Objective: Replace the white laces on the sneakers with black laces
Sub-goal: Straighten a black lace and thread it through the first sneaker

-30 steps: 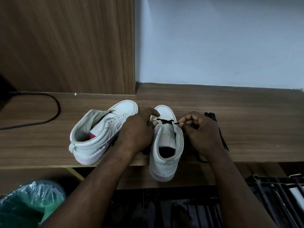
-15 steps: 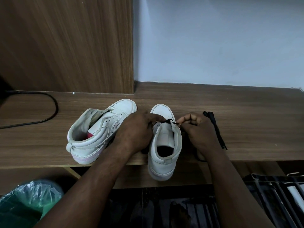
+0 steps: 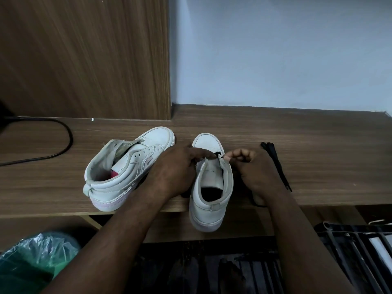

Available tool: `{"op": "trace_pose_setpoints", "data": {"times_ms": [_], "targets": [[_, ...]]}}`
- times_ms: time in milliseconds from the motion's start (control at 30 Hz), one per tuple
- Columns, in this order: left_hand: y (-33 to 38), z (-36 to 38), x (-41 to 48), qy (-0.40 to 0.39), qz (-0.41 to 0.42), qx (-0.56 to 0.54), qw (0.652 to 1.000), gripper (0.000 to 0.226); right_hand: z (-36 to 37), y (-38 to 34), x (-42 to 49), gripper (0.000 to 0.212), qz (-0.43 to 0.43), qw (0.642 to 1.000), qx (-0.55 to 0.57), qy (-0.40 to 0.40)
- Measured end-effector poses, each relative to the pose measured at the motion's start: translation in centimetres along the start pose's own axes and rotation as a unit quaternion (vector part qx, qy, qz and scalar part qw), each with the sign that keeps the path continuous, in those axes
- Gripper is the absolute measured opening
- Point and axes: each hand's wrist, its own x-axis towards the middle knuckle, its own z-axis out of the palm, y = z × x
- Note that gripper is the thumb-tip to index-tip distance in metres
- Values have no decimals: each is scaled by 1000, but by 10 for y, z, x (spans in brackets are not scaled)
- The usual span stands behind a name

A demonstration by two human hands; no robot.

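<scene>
Two white high-top sneakers sit on a wooden shelf. The left sneaker [image 3: 127,166] lies tilted with no lace in its eyelets. The right sneaker [image 3: 211,183] stands upright, its heel hanging over the shelf edge. A black lace [image 3: 218,154] crosses its lowest eyelets. My left hand [image 3: 176,170] holds the shoe's left side, fingers reaching over the tongue. My right hand [image 3: 252,168] pinches the lace end at the right eyelet row. A second black lace [image 3: 275,164] lies on the shelf right of that hand.
A black cable [image 3: 53,145] curves across the shelf [image 3: 318,145] at the left. A wood panel and a pale wall stand behind. Below the shelf sit a green plastic bag [image 3: 36,257] at left and a dark rack [image 3: 356,247] at right.
My right hand has moved closer to the shoe's right eyelets with the lace end. The visible span of black lace across the tongue has shortened. The left hand has hardly moved.
</scene>
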Motion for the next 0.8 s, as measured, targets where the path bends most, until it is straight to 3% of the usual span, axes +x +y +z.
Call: {"op": "trace_pose_setpoints", "data": {"times_ms": [133, 267, 467, 800], "targets": [[2, 0, -1, -9, 2, -11, 1000, 39, -2, -1, -1, 15, -98, 986, -132, 19], [3, -2, -1, -20, -6, -15, 1000, 44, 2, -4, -5, 18, -170, 968, -183, 35], [3, -1, -2, -19, 0, -14, 1000, 36, -1, -2, -4, 18, -119, 983, -131, 36], [2, 0, -2, -18, 2, -6, 1000, 38, 0, -6, -7, 18, -154, 973, -159, 62]]}}
